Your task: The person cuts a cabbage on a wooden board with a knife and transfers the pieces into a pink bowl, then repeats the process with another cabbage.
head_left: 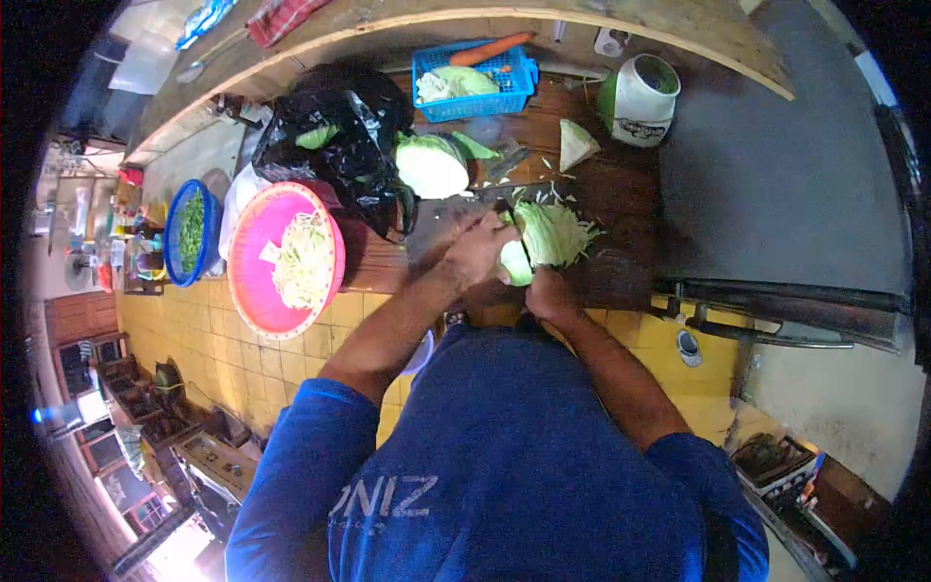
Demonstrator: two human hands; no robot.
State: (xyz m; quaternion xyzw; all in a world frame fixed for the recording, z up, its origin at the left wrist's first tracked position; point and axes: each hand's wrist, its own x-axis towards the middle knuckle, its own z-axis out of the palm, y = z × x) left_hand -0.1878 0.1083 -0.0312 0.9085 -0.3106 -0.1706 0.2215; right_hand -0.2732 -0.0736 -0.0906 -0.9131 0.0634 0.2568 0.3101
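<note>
1. the cabbage (548,238) lies on the tabletop (632,238), close to its near edge, with thin shreds scattered beyond it and to its right.
2. the left hand (482,249) is at the cabbage's left end, its grip clamped on it.
3. the right hand (553,293) is at the cabbage's near side, over the tabletop edge; its grip looks closed round a knife (521,229), of which only a thin dark edge shows.
4. right of the cabbage, a bare strip of tabletop gives open room as far as the grey panel (776,175).
5. beyond the cabbage, room is tighter: a pale wedge (577,145) stands near, with the white jar (644,105) beyond and to the right, and the blue basket (477,109) beyond and to the left.
6. left of the cabbage, the cut half (430,171) and black bag (335,145) crowd the tabletop.
7. well left of the cabbage, the pink basin's (254,228) rim overhangs the near edge in view.
</note>
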